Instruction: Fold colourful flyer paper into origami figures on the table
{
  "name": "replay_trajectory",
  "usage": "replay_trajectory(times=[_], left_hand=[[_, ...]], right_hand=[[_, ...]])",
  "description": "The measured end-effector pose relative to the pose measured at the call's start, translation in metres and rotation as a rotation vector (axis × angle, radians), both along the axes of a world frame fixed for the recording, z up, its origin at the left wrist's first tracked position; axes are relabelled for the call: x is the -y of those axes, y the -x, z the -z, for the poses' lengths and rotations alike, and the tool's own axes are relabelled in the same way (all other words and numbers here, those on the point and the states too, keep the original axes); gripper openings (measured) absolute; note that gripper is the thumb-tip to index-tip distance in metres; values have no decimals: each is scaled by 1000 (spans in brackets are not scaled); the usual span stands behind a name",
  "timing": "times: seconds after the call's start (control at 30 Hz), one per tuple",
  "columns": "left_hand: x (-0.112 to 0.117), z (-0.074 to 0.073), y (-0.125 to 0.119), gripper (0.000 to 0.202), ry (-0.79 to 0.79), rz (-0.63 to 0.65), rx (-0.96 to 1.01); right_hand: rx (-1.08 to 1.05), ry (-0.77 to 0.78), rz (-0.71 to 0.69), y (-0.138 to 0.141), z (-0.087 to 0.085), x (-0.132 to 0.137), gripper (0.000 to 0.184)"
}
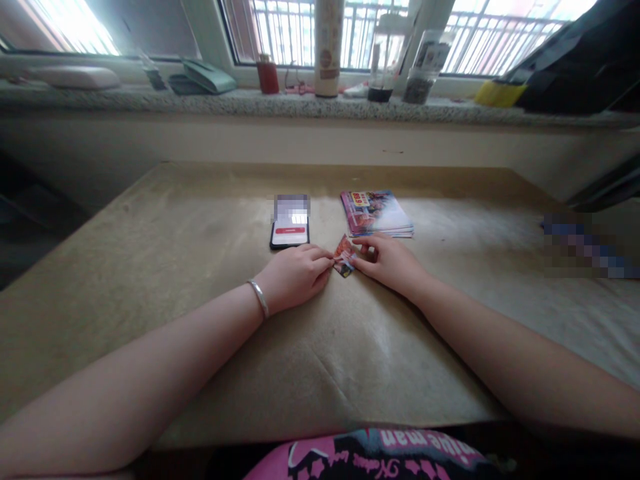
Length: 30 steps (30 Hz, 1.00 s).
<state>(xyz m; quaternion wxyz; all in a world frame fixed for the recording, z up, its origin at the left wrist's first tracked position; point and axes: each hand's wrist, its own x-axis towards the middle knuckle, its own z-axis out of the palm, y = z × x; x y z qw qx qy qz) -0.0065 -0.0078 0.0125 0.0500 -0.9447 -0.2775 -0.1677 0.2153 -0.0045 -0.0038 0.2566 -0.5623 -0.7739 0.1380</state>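
A small folded piece of colourful printed paper (345, 256) rests on the brown paper-covered table (175, 267). My left hand (295, 275), with a silver bangle on its wrist, pinches the paper's left edge with closed fingers. My right hand (389, 261) grips the paper's right side, fingers curled onto it. Both hands lie low on the table. Just behind them are a phone (290, 223) with a lit screen and a stack of colourful printed sheets (375, 213).
A stone windowsill (300, 103) runs behind the table with a red jar (267, 73), a tall cylinder (329, 47), glass containers (383, 63), a teal object (207, 77) and a dark bag (575, 67). Blurred items (585, 243) lie at the table's right.
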Motion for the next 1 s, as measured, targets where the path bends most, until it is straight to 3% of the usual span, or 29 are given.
replay_trajectory(times=[0.2,0.43,0.63,0.83,1.0], left_hand=[[-3,0,-2,17,67,-61,9],[-5,4,-5,17,124,-176,96],[-7,5,-7,52,262,-234,271],[-14,7,-6,33,276,-172,214],[-16,6,-6,11,213,-120,158]], right_hand=[[-33,-14,-69,4,-2,2,38],[-111,98,-52,7,-3,4,12],[-125,92,-92,6,-3,4,8],[-153,62,-183,4,-3,2,5],[-49,-30,-270,3,-5,0,9]])
